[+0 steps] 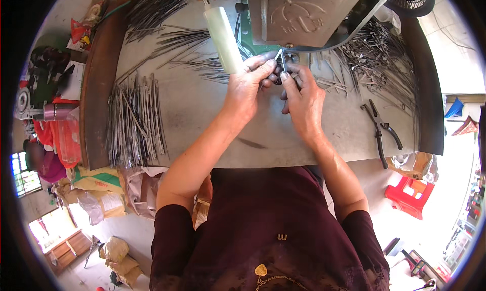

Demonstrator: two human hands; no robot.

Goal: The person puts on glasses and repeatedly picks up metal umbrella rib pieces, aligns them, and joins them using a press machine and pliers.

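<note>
Both of my hands are raised over the metal worktable [212, 134], close under the grey machine housing [304, 15]. My left hand [249, 83] is closed, its thumb and fingers pinching a thin, bent metal strip [279, 54]. Beside it my right hand [305, 91] pinches a short, slim metal piece [283, 64] between thumb and forefinger. The two pieces nearly meet at their upper ends; whether they are joined I cannot tell. Dark smudges cover my fingertips. A pale cylinder [223, 40] on a rod stands just left of my left hand.
Bundles of thin metal rods [135, 119] lie at the left, with more rods [157, 10] behind. A tangled heap of metal pieces [377, 58] fills the right back. Open pliers [379, 131] rest near the right edge. Below stands a red stool [410, 196].
</note>
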